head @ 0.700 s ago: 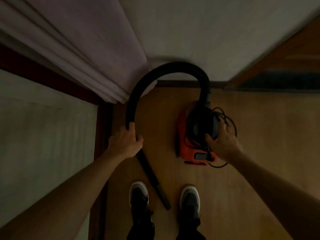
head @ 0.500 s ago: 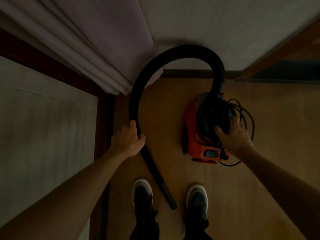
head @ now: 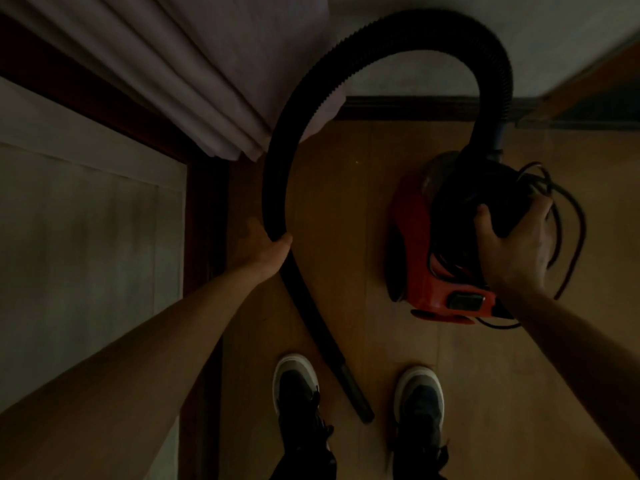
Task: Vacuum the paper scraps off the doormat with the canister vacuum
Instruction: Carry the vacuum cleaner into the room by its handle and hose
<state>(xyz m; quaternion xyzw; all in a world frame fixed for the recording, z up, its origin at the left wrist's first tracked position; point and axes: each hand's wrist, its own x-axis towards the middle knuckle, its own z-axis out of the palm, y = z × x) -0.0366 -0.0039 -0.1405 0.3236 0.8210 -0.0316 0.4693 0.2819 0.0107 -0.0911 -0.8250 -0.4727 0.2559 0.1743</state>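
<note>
A red and black canister vacuum (head: 415,237) hangs just above the wooden floor at the right. My right hand (head: 512,247) is closed around its black top handle. Loose black cord (head: 571,237) dangles beside that hand. A black ribbed hose (head: 381,43) arches from the canister up and over to the left. My left hand (head: 263,247) grips the hose low on its left side. Below it, the nozzle end (head: 360,403) points down between my shoes. No doormat or paper scraps are in view.
A pale curtain (head: 207,64) hangs at the upper left beside a dark door frame (head: 204,209) and a light panel (head: 86,220). A white wall with a dark baseboard (head: 408,107) stands ahead. My two shoes (head: 298,389) are on the wooden floor (head: 346,220).
The vacuum and hose have come up and closer to the camera, shifting rightward in view. Both hands keep the same grips.
</note>
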